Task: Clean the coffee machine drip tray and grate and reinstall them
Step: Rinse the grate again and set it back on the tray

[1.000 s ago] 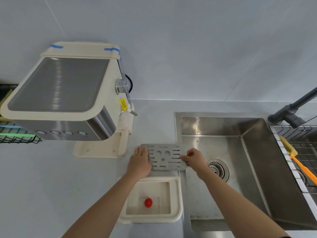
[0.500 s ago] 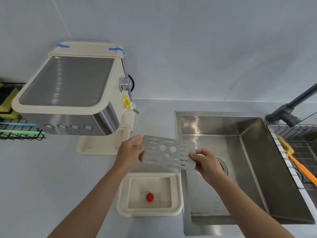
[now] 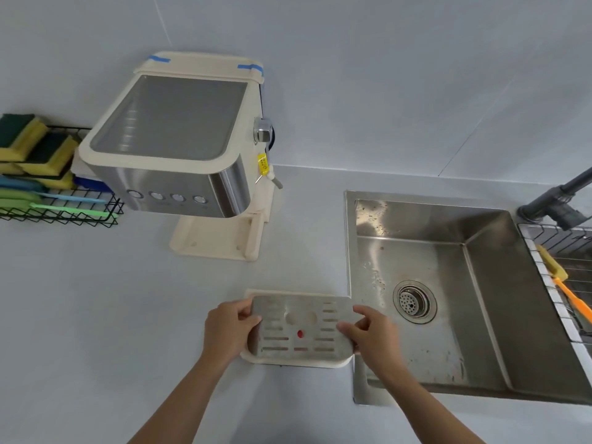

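A pale grey tabletop [image 3: 96,315] by a plain wall; two hands hold a metal grate over a cream tray.

The grate [image 3: 301,325] lies flat on top of the drip tray [image 3: 298,363] at 6 o'clock; a red dot [image 3: 300,333] shows through one hole; the left hand [image 3: 229,328] pinches the grate's left edge and the right hand [image 3: 368,334] pinches its right edge; the coffee machine [image 3: 179,149] stands at 10 o'clock, well apart from the tray; the steel sink [image 3: 448,283] sits at 3 o'clock, just beside the tray; a wire rack [image 3: 64,213] with sponges [image 3: 32,139] is at 9 o'clock.
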Tool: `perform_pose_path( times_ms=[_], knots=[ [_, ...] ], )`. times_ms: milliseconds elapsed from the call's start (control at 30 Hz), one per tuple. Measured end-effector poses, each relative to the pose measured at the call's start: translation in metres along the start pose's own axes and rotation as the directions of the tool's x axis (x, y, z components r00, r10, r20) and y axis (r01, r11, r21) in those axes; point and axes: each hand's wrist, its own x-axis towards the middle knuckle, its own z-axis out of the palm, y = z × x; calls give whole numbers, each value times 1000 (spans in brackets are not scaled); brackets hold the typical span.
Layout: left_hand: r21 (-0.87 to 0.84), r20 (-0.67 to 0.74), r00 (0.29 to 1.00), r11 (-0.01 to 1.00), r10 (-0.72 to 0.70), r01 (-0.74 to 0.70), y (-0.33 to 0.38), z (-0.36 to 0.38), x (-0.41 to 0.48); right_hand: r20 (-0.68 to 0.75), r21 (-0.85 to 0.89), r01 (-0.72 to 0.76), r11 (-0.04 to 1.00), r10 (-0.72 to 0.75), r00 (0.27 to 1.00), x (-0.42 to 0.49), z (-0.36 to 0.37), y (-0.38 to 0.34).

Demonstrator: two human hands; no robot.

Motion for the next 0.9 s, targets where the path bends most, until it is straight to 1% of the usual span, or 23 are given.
perform_pose_path(
  times_ms=[100,167,267,367,633,800,900],
  knots=[
    [88,-12,1000,996,-4,5,2,2,0,-19,-65,33,997,-35,999,0,4,3],
    [138,-14,1000,990,-11,13,3,4,0,-17,-80,52,995,-54,998,0,6,4],
    [178,-23,999,983,-29,33,4,6,1,-12,-144,104,984,-107,994,2,10,5],
    [254,-11,1000,967,-28,30,8,8,2,-5,-217,107,970,-111,994,5,13,6],
    [398,26,999,917,-40,26,15,16,-2,13,-321,142,936,-146,989,8,13,10],
    [514,35,999,858,-30,7,16,18,-4,3,-376,131,917,-140,990,9,15,11],
    [519,35,999,855,-29,7,15,18,-4,10,-410,146,900,-156,988,9,16,10]
  ],
)
